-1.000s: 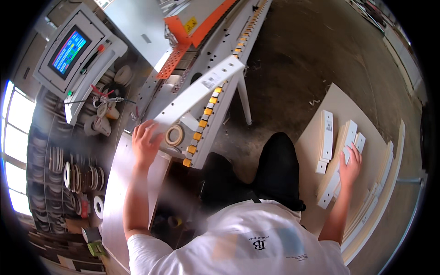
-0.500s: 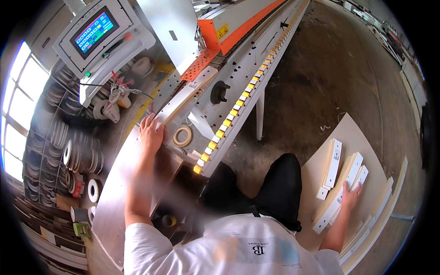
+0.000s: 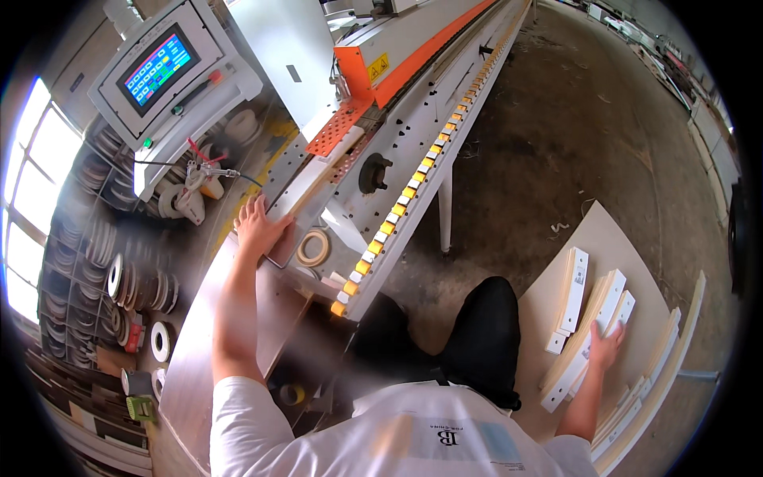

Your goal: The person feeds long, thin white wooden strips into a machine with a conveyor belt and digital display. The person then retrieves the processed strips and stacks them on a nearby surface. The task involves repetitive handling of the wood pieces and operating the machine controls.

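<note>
While the slim board point(image 3: 307, 183) is white, its edge looks tan.

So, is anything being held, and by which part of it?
The left grip is at the near end of the white board, the right grip at the outer side of a stacked white piece; whether either holds on cannot be told.

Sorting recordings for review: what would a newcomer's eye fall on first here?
The lit control screen at upper left comes first. Next, yellow-and-white rollers slant up the centre, right of the orange perforated plate. Below that plate, the left hand is at the near end of a white strip.
</note>
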The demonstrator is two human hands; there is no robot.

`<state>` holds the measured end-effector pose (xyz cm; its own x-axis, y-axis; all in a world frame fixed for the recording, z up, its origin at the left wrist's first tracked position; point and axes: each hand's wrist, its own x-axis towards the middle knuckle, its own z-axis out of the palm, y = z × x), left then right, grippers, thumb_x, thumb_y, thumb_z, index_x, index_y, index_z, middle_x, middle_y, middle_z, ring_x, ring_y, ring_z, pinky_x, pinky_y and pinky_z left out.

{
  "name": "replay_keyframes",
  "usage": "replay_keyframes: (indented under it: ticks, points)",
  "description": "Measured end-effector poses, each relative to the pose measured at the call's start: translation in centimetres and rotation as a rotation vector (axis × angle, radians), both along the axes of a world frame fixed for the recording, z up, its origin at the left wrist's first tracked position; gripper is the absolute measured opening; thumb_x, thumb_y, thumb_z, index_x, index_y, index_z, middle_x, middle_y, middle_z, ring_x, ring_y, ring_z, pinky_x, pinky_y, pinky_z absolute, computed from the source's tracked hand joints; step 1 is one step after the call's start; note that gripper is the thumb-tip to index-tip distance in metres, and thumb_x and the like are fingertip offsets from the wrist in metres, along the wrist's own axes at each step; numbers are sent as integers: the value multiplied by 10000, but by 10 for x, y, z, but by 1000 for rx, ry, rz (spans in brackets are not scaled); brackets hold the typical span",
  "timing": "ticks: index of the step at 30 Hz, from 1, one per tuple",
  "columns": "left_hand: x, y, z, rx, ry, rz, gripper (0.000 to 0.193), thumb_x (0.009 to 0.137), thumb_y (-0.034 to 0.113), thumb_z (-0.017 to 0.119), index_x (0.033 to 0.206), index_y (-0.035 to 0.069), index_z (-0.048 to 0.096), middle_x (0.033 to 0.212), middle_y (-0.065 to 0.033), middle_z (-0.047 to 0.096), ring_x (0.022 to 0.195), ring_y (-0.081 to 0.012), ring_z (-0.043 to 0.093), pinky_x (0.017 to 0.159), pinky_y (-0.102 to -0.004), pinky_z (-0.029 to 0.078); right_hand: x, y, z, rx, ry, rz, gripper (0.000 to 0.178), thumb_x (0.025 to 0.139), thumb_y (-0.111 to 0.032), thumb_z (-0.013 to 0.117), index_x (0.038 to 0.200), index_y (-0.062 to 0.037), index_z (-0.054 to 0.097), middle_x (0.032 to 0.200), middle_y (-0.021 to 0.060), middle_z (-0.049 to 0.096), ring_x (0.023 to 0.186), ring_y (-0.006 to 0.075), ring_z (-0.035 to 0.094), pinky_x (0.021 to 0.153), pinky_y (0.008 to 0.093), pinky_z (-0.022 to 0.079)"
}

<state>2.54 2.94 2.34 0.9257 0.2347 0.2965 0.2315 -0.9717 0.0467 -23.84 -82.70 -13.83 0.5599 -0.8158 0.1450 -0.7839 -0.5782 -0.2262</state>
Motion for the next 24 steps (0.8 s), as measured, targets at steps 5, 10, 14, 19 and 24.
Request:
replay_keyframes:
  ticks: [5,10,14,19,24]
  points:
    - [6,-9,0,-62,100,47,925,873,649,705,1572,89,472,1667,-160,414,1525,-393,365,1249,-550,249,-6,-7,-8,-39,1,-27,948,890,-654,739,1626,-149,420,1732,78,353,1510,353,459,1178,512,463]
    - [12,-10,-2,-31,92,27,916,894,638,693,1580,77,463,1675,-162,404,1522,-408,359,1244,-563,249,-9,-2,-8,10,-12,-23,938,887,-619,757,1630,-163,412,1728,76,356,1487,373,480,1163,526,474]
    - [6,-2,-7,-49,71,1,910,912,601,696,1605,71,437,1692,-159,384,1536,-403,343,1259,-581,240,-1,7,2,-2,12,-45,977,827,-607,811,1600,-146,430,1727,69,359,1430,386,532,1130,523,501]
    - [11,-7,-3,-29,162,98,925,912,656,664,1636,140,409,1699,-183,363,1562,-407,311,1261,-580,220,6,15,18,9,-15,-21,1013,768,-567,858,1570,-106,444,1723,107,360,1450,398,508,1150,519,483]
    - [15,-9,-3,-5,151,61,904,917,635,666,1630,139,413,1691,-185,373,1549,-408,330,1254,-574,235,-5,-5,-12,-24,-47,14,1018,768,-531,867,1573,-80,438,1721,144,349,1484,389,476,1184,508,451]
